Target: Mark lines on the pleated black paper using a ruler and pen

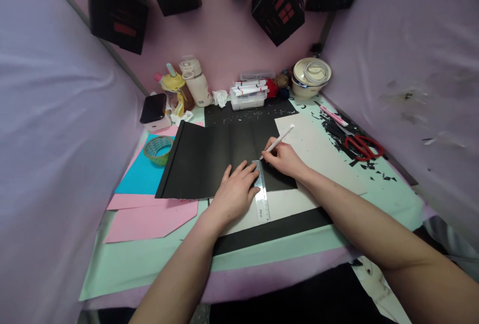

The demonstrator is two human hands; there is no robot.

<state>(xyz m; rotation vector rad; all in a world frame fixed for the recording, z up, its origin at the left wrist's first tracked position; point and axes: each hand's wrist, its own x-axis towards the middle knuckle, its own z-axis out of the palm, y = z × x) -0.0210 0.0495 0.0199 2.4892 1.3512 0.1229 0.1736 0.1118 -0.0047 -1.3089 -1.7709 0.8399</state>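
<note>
Left hand (236, 189) has no grip on anything, it's just spread flat, palm down, pinning the clear ruler (261, 191) against the black sheet (209, 159). Right hand (284, 158) is just right of the ruler's far end, fingers pinched shut around a white pen (279, 140), tip down on the black sheet right at the ruler's edge. The ruler runs near-to-far, its near end hanging off the black sheet onto a white sheet (322, 157).

Going left to right on the counter (123, 259): pink paper (149, 219) and blue paper (140, 174) poke out from under the black sheet, a roll of green tape (158, 149) sits on the blue, then a tub of markers (248, 95) at the far side, a bowl (311, 77) further right, and red scissors (363, 147) lying among black paper scraps on the right.
</note>
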